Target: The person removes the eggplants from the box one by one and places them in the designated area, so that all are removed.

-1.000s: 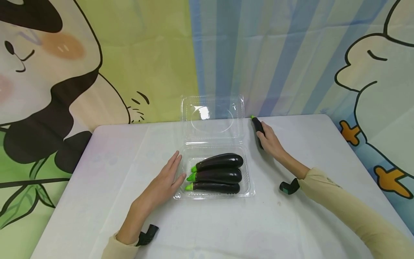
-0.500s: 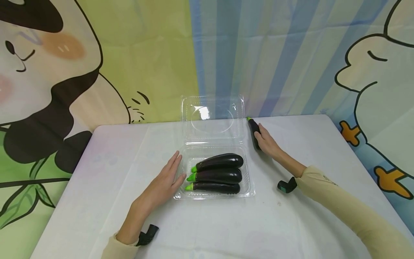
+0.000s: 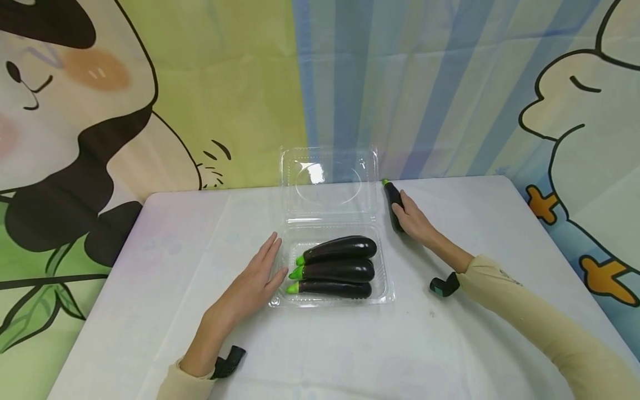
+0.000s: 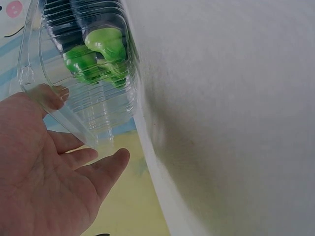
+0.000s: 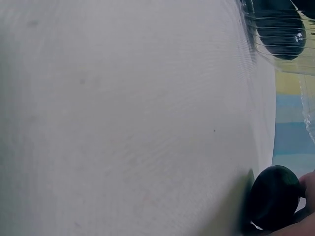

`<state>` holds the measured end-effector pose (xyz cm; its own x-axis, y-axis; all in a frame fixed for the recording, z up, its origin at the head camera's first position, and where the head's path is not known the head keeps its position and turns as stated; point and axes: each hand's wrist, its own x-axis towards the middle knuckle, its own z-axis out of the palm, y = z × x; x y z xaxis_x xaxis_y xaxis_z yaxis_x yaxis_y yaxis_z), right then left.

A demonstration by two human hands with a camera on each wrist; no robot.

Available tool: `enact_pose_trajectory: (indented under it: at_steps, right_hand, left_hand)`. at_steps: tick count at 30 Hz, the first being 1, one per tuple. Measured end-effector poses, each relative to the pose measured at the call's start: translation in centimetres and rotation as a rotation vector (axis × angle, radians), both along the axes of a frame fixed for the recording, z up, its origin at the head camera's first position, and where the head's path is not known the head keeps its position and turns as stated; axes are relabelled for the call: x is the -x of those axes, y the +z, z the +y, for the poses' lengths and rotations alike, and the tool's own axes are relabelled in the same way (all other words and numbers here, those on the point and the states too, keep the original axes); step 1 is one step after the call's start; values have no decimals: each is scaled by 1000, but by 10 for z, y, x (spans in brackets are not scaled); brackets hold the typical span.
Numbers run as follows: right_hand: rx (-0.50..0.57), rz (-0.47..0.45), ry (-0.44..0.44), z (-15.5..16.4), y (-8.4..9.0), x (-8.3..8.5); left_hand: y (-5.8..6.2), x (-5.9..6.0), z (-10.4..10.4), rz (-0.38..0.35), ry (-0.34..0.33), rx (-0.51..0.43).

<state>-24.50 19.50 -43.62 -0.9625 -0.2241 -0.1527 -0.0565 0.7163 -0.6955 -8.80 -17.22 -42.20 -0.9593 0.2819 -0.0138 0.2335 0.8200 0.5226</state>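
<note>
A clear plastic clamshell box (image 3: 382, 278) lies on the table with its lid (image 3: 327, 191) raised at the back. Inside its base are three dark eggplants (image 3: 337, 271), side by side, green stem ends to the left. My left hand (image 3: 252, 283) rests at the box's left rim with fingers extended; in the left wrist view, the thumb or a finger lies against the clear rim (image 4: 59, 115). To the right of the box, my right hand (image 3: 415, 219) grips another eggplant (image 3: 393, 205), its green tip pointing to the back. The right wrist view shows that eggplant's rounded end (image 5: 274, 196).
A white cloth covers the table (image 3: 320, 350). Behind it hangs a cartoon-printed curtain (image 3: 240, 83) with a striped part. Black wrist-camera mounts stick out at the left wrist (image 3: 228, 362) and right wrist (image 3: 444, 285).
My right hand has shifted slightly left with its eggplant, toward the box, then stayed nearly still. The left hand and the eggplants in the box have not moved.
</note>
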Motion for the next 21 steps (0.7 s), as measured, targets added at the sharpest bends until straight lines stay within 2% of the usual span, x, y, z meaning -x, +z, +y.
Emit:
enact_pose_trajectory:
  at_steps: [9, 13, 15, 18, 21]
  right_hand:
    - [-36, 25, 2, 1, 1, 0]
    - [-28, 66, -6, -1, 2, 0]
    - [-2, 144, -26, -2, 4, 0]
    - [54, 343, -34, -5, 13, -3]
    - [86, 546, 58, -12, 31, -10]
  left_hand:
    - [0, 1, 0, 0, 2, 0]
    - [0, 1, 1, -4, 5, -1]
    - [0, 1, 1, -5, 5, -1]
    - [0, 2, 1, -7, 3, 2]
    - [0, 2, 1, -8, 4, 1]
